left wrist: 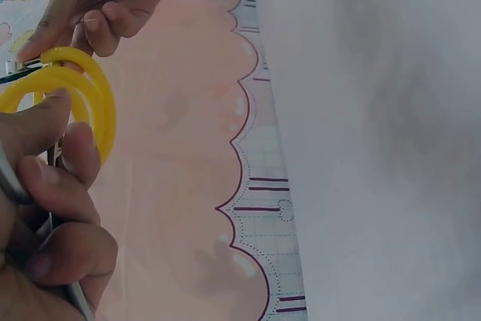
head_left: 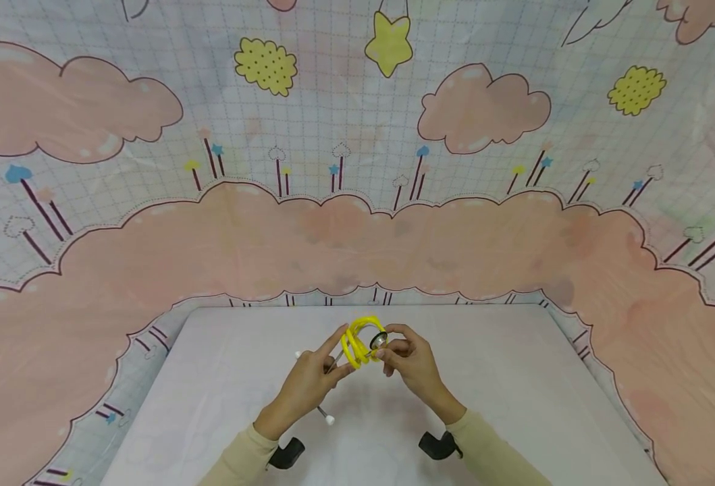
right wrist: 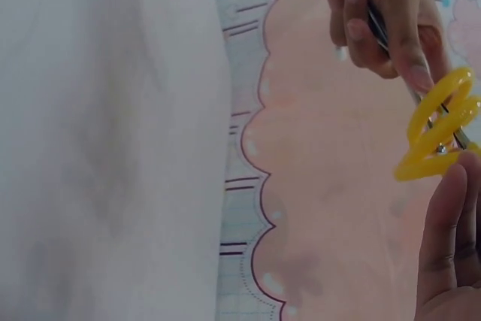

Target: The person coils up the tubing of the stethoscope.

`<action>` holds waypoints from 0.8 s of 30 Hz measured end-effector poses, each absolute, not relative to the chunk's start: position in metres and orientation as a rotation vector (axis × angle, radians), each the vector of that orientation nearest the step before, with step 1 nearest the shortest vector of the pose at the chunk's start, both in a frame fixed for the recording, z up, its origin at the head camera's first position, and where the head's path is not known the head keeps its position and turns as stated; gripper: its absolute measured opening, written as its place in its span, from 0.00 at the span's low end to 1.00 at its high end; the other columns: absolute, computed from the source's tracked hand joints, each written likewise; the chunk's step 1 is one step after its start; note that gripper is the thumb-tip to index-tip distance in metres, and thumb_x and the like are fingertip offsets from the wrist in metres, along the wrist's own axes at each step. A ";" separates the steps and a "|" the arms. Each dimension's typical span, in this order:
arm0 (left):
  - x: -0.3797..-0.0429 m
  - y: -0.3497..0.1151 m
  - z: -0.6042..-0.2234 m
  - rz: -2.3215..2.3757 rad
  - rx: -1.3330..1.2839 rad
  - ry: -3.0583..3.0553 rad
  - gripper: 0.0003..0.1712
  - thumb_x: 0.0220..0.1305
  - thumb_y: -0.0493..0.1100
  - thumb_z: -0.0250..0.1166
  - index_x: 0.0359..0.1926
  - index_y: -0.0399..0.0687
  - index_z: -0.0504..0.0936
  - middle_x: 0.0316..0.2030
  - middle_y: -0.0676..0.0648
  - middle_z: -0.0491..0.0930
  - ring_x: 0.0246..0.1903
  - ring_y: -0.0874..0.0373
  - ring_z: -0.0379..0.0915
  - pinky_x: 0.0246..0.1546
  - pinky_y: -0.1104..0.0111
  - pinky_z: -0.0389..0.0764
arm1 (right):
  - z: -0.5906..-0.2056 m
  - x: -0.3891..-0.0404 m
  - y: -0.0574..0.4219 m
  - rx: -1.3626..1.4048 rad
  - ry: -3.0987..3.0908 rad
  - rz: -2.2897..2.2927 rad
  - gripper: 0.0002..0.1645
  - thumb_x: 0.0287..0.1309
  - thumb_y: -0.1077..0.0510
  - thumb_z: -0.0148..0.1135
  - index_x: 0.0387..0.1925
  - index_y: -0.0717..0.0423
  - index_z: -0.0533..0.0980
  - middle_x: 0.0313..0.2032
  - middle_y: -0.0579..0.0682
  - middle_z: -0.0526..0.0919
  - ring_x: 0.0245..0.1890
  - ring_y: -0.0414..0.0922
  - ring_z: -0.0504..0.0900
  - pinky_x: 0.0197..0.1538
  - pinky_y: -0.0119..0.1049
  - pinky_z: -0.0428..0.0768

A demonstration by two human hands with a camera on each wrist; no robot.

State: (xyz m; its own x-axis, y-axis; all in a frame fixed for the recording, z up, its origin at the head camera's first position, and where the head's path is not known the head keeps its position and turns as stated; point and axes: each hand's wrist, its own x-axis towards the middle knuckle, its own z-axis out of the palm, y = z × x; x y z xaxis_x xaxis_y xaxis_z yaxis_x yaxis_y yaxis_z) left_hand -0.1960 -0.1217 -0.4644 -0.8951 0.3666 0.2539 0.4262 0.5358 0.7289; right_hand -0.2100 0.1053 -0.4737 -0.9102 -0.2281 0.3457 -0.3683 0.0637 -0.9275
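A stethoscope with yellow tubing, wound into loops, is held up over the white table between both hands. My left hand grips it from the left, thumb and fingers at the coil and around the metal ear tubes. One white eartip hangs out below that hand. On the right side, my right hand pinches the round metal chest piece between thumb and fingers, right against the coil. In the left wrist view the yellow loops partly hide behind the left fingers.
The white table lies under both hands, its far edge running behind them. A cloth printed with clouds and stars hangs behind and around it. Black wrist mounts sit by both sleeves.
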 end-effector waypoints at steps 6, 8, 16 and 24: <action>-0.195 -0.121 -0.464 -1.282 -0.723 -2.710 0.43 0.64 0.48 0.67 0.76 0.58 0.57 0.12 0.61 0.66 0.13 0.72 0.55 0.16 0.76 0.62 | -0.471 -0.211 0.107 0.636 -2.239 2.017 0.21 0.58 0.63 0.68 0.48 0.66 0.70 0.26 0.60 0.82 0.19 0.41 0.80 0.24 0.34 0.80; -0.195 -0.121 -0.463 -1.267 -0.733 -2.706 0.43 0.64 0.48 0.67 0.76 0.56 0.58 0.12 0.61 0.66 0.13 0.72 0.55 0.16 0.76 0.62 | -0.471 -0.212 0.107 0.630 -2.256 2.008 0.19 0.57 0.63 0.68 0.46 0.65 0.71 0.29 0.58 0.82 0.21 0.41 0.82 0.25 0.33 0.80; -0.195 -0.121 -0.463 -1.167 -0.789 -2.691 0.41 0.65 0.47 0.66 0.75 0.54 0.59 0.11 0.62 0.60 0.12 0.73 0.49 0.16 0.78 0.58 | -0.470 -0.212 0.107 0.584 -2.290 1.901 0.14 0.55 0.62 0.71 0.40 0.60 0.74 0.38 0.50 0.76 0.39 0.39 0.74 0.41 0.28 0.76; -0.193 -0.119 -0.466 -1.096 -0.811 -2.667 0.40 0.64 0.47 0.67 0.74 0.54 0.60 0.11 0.63 0.59 0.12 0.74 0.47 0.16 0.78 0.56 | -0.473 -0.212 0.104 0.528 -2.233 2.132 0.19 0.59 0.57 0.68 0.42 0.65 0.70 0.40 0.49 0.72 0.43 0.40 0.73 0.45 0.27 0.79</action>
State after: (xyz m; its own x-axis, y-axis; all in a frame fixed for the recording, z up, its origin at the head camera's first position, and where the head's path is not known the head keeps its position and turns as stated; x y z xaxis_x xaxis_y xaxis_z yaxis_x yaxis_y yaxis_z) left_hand -0.1929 -0.1194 -0.4660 -0.8434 0.4264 0.3270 0.5331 0.5875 0.6088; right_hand -0.2123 0.1044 -0.4730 -0.9431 -0.2342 0.2359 -0.2465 0.0166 -0.9690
